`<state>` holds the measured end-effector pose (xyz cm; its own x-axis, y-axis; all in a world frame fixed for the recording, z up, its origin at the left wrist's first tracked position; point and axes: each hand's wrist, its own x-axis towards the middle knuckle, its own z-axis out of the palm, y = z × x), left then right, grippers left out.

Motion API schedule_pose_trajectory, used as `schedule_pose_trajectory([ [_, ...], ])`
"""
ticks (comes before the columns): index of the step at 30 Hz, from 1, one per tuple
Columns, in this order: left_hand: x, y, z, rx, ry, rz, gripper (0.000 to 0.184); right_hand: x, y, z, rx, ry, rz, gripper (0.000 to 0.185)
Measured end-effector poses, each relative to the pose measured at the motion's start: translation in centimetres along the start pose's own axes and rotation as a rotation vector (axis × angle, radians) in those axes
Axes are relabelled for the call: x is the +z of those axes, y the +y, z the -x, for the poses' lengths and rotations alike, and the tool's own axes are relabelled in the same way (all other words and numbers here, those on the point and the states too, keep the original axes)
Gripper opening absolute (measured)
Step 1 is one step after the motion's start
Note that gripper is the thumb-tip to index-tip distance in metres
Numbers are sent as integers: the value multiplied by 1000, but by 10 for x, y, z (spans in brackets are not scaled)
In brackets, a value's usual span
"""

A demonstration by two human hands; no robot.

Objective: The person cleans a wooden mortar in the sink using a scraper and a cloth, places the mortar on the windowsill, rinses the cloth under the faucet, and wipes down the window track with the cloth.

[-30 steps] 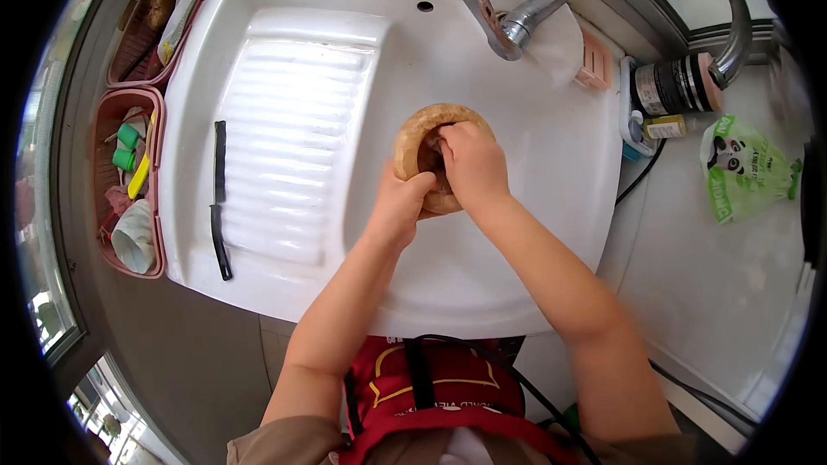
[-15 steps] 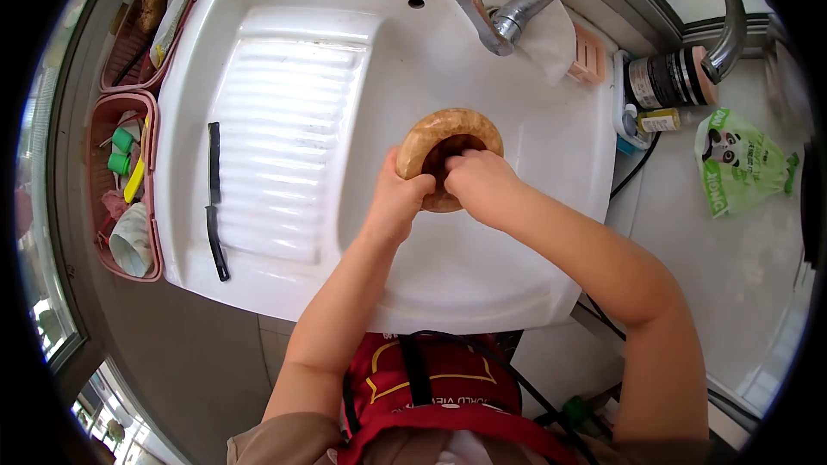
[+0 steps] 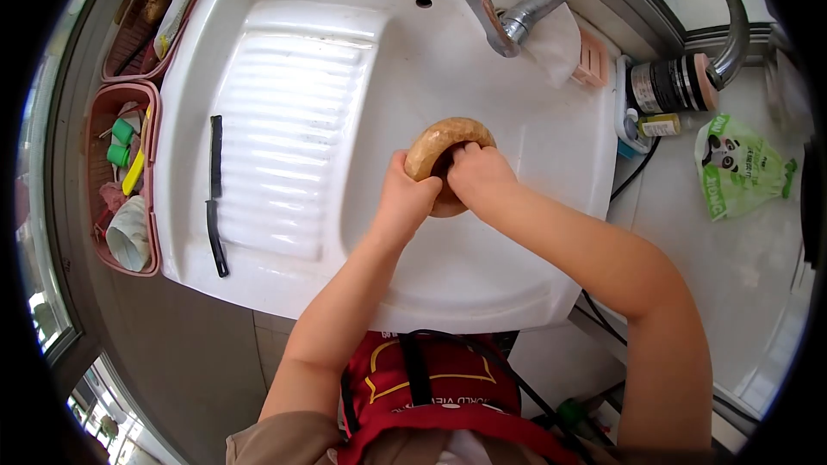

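two hands [image 3: 444, 185] grip one bowl [image 3: 431, 147] (brown, rounded)

A round vessel [image 3: 445, 133] is showing a thick, smoothly curved rim, its surface looking glossy and mottled in tan and honey brown. Its dark, hollow opening is facing up toward the person, with the right-hand fingers [image 3: 463, 158] reaching into it and partly hiding the inside. The left-hand fingers [image 3: 429, 189] are gripping its lower left side, the thumb lying at the edge of the opening. The browner lower part of the vessel is showing between the two sets of fingers. The hollow's depth is staying hidden in shadow.
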<state>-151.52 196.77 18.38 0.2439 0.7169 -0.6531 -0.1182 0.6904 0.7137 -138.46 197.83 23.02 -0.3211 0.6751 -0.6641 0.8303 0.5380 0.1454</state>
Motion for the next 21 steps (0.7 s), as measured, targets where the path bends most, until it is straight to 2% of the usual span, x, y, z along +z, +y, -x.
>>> schedule_pose_trajectory([
  [1,1,0,1,110,58,-109,46,0,-5,-4,92,-38,-157,14],
  [2,1,0,1,110,54,-110,46,1,-6,-5,96,-38,-158,14],
  [4,-4,2,1,24,54,27,47,1,-9,-9,303,-160,-884,12],
  [5,-6,1,2,23,62,25,47,1,-6,-7,297,-158,-1141,9],
  [6,-5,2,2,14,63,44,47,2,-5,-6,294,-156,-1144,9],
  [8,-3,2,-1,1,54,60,47,5,-2,2,300,-164,-1503,10],
  [9,-4,2,-3,-14,27,82,44,3,0,11,303,-165,-1506,10],
  [11,-5,4,-3,-36,7,105,41,-2,5,32,370,-3,-1642,14],
  [12,-4,9,0,-78,-11,137,41,2,7,40,365,-12,-1642,14],
  [14,-5,12,1,-131,-30,168,41,11,9,54,476,326,-1709,17],
  [15,-6,12,0,-118,-39,178,41,12,9,56,483,323,-1711,17],
  [17,-4,16,2,-60,-36,206,41,13,7,53,555,777,-1399,38],
  [18,-3,16,2,-62,-34,201,41,11,5,49,557,777,-1405,38],
  [20,-3,15,2,-33,-26,205,41,5,5,35,699,922,-819,72],
  [21,-2,15,3,-39,-29,200,41,4,4,28,706,918,-822,72],
])
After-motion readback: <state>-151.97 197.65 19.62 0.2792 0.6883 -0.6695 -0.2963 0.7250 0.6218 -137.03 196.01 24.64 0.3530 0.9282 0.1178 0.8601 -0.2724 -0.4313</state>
